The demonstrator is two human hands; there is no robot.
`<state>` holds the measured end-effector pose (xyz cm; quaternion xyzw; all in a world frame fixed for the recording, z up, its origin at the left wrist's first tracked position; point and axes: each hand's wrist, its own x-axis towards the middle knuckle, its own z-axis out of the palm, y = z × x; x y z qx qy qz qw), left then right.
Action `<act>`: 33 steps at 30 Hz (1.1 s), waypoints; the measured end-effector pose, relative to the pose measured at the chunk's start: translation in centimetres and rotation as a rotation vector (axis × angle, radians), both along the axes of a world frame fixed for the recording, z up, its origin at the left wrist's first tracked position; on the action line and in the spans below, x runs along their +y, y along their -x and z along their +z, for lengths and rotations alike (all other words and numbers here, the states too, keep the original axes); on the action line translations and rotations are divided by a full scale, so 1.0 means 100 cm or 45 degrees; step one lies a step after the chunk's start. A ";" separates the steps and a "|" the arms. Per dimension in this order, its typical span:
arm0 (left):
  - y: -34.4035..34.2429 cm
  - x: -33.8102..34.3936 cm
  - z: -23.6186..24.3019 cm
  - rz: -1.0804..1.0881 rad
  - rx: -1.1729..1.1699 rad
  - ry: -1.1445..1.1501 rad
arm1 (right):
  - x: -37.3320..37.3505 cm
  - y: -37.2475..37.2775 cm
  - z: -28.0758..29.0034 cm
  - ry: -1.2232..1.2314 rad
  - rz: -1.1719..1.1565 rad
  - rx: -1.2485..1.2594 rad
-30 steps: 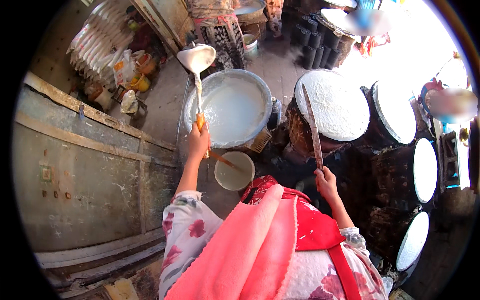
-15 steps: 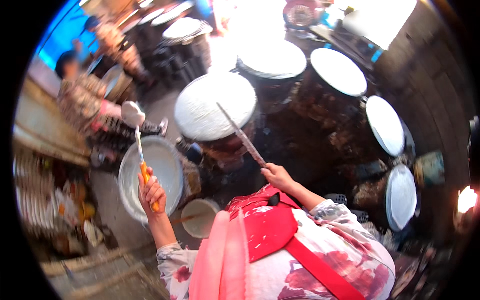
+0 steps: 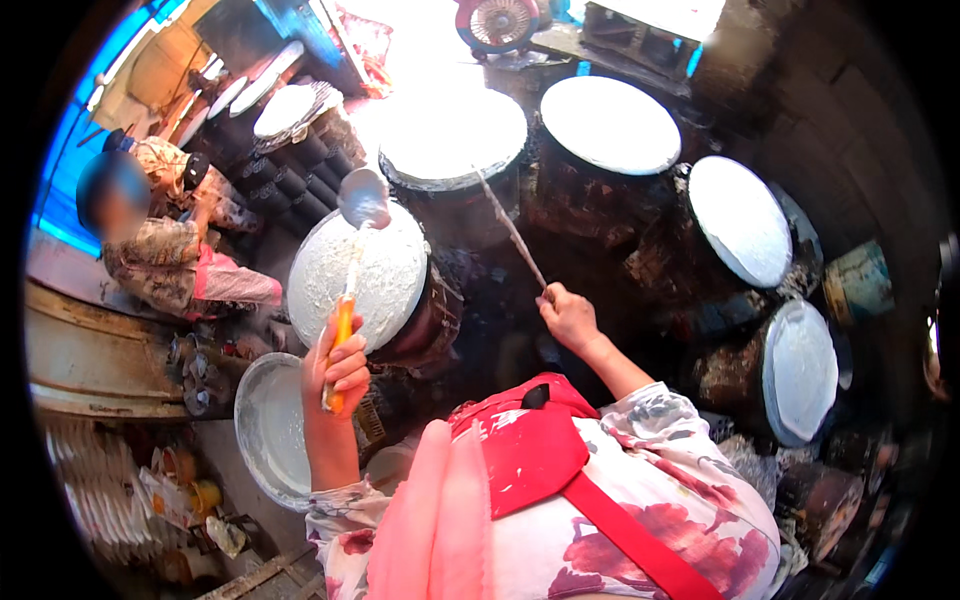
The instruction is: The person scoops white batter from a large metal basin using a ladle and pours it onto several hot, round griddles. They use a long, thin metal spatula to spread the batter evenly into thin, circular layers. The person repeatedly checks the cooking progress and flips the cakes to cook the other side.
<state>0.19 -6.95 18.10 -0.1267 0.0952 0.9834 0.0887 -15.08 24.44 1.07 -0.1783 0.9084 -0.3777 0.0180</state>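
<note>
My left hand [image 3: 343,372] is closed round the orange handle of a ladle [image 3: 364,198]. The ladle's bowl, coated with pale batter, is over the far edge of a round cooking surface [image 3: 350,285] covered in white, lumpy batter. My right hand [image 3: 572,318] grips one end of a long, thin stick [image 3: 513,230]. Its far tip reaches the near rim of another white round surface [image 3: 452,140]; whether it touches cannot be told. Below my left hand stands a wide white basin [image 3: 275,435] with batter on its inner wall, partly hidden by my forearm.
More white round tops on dark drums curve round to the right, including one far [image 3: 610,125] and one near [image 3: 800,375]. A fan [image 3: 503,22] stands at the back. Two people work at the left, one seated [image 3: 150,260]. Stacked pale items [image 3: 105,490] lie lower left.
My view has turned rightward. The ladle has moved from beside the basin to over the batter-covered surface. The stick's tip has shifted from that surface to the rim of the one beyond.
</note>
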 end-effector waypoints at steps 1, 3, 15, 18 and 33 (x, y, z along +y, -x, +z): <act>0.014 0.007 -0.004 0.001 -0.023 -0.025 | 0.000 0.025 0.001 -0.023 0.011 0.054; 0.033 0.019 -0.007 0.058 -0.066 -0.044 | -0.006 0.076 -0.003 -0.047 0.086 0.158; 0.041 0.090 0.016 0.662 -0.326 -0.007 | -0.234 0.277 -0.002 -0.278 0.916 0.498; 0.043 0.103 0.019 0.755 -0.383 0.015 | -0.283 0.306 -0.033 -0.317 0.910 0.581; 0.066 0.102 0.021 0.740 -0.401 -0.017 | -0.193 0.404 0.066 1.022 0.240 0.036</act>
